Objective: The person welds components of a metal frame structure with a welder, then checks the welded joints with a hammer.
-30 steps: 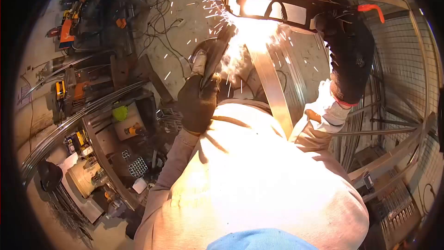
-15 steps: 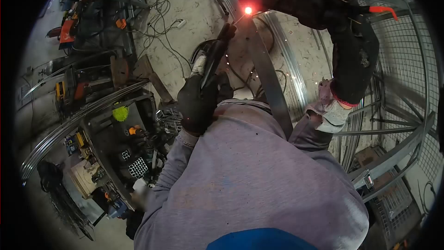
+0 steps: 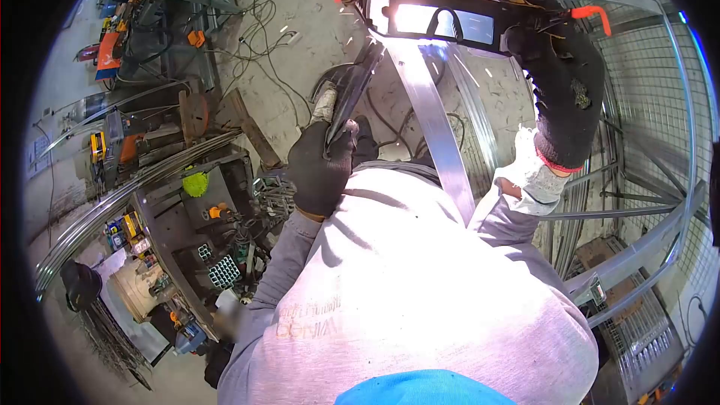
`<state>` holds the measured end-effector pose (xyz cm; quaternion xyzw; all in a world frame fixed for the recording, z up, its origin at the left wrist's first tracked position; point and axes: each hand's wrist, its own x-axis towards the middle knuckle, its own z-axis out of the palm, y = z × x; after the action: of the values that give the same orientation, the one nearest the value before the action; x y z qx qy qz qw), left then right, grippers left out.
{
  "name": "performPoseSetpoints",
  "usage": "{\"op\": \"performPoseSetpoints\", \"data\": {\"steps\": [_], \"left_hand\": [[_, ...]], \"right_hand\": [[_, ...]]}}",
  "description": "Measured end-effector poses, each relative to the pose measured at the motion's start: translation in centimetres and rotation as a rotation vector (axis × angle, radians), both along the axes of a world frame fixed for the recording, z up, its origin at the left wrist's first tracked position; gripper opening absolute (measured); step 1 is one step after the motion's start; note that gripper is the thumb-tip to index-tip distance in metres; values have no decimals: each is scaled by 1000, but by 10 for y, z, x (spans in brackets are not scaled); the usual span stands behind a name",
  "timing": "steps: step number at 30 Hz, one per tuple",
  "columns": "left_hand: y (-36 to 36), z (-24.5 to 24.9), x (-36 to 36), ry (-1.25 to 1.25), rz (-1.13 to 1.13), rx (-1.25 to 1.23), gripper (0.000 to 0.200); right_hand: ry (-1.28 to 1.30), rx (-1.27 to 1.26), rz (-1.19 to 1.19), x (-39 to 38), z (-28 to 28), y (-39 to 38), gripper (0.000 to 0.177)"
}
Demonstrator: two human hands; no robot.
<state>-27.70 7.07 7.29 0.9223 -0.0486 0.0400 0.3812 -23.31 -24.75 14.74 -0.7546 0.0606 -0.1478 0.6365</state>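
Note:
My left hand [image 3: 321, 169], in a dark glove, is closed around the handle of a black welding electrode holder [image 3: 351, 97]. The holder's jaws point up toward the top end of a flat steel bar [image 3: 431, 120], where white light and sparks show. My right hand [image 3: 570, 79], also in a dark glove, grips one end of dark welding goggles [image 3: 442, 21]. These goggles are held across the top of the bar, with their orange-tipped temple arms sticking out, and they hide the bright spot. The bar runs down to my lap between both arms.
A metal cart [image 3: 176, 270] with tools and cut square tubes stands at the left, beside long curved rods [image 3: 112, 202]. Cables [image 3: 259, 45] lie on the floor. Wire mesh panels [image 3: 660, 105] and a metal frame [image 3: 637, 262] stand at the right.
A small red glow at the bar's top has become intense white light with spraying sparks, brightening everything. My right hand has turned and lowered the goggles across that spot. My left hand stays nearly still.

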Motion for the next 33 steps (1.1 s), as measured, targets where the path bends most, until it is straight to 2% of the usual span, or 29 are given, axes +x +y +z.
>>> {"op": "performPoseSetpoints", "data": {"steps": [2, 4, 5, 6, 8, 9, 12, 14, 15, 16, 17, 18, 20, 22, 24, 26, 30, 32, 33], "left_hand": [[1, -2, -1, -36, -23, 66, 12], [-4, -2, -4, 74, 94, -10, 11], [-1, 3, -2, -59, -5, 117, 18], [11, -11, -4, -469, -228, 639, 10], [27, -23, -11, -96, -130, 411, 17], [31, -27, -11, -228, -189, 474, 24], [26, -21, -8, -123, -200, 604, 25], [22, -11, -5, -194, -250, 643, 23], [20, -7, -3, -265, -300, 682, 21], [17, -6, -4, -265, -300, 682, 21], [12, -6, -4, -115, -180, 455, 19], [10, -6, -4, 33, -60, 226, 18], [14, -14, 0, -62, -88, 280, 20], [11, -10, 1, -158, -115, 334, 21], [-3, 13, 1, 243, 118, -41, 27], [-5, 16, 2, 198, 93, -2, 28], [-1, 3, 1, 120, 86, -7, 30], [-3, 7, 2, 138, 95, 3, 29], [-4, 8, 2, 157, 104, 12, 28]], "right_hand": [[-16, 18, 36, 0, -4, -4, 29], [-117, 35, 48, 2, -10, -6, 30], [-152, 62, 58, 5, -8, -5, 27], [-65, -169, -73, 3, -3, -3, 24], [-263, -227, -237, 1, -29, -5, 28], [-262, -226, -237, 1, -33, -6, 28], [-300, -150, -329, 3, -34, -7, 27], [-487, -875, -332, -5, -64, -36, 30], [-487, -875, -332, -3, -63, -38, 30], [-539, -1006, -328, 1, -60, -40, 31], [-591, -1137, -323, 3, -57, -41, 32], [-592, -1137, -323, 3, -54, -37, 32], [-345, -210, -204, 0, -44, -19, 29], [-244, -264, -194, 0, -19, -7, 28], [-142, -319, -185, -1, -8, -5, 27], [-144, -190, -98, -1, -6, -4, 28], [-179, -174, -45, 0, -3, -4, 31], [-51, -88, -50, -1, 0, 0, 33], [-68, -63, -33, 0, -3, -2, 33]]}}
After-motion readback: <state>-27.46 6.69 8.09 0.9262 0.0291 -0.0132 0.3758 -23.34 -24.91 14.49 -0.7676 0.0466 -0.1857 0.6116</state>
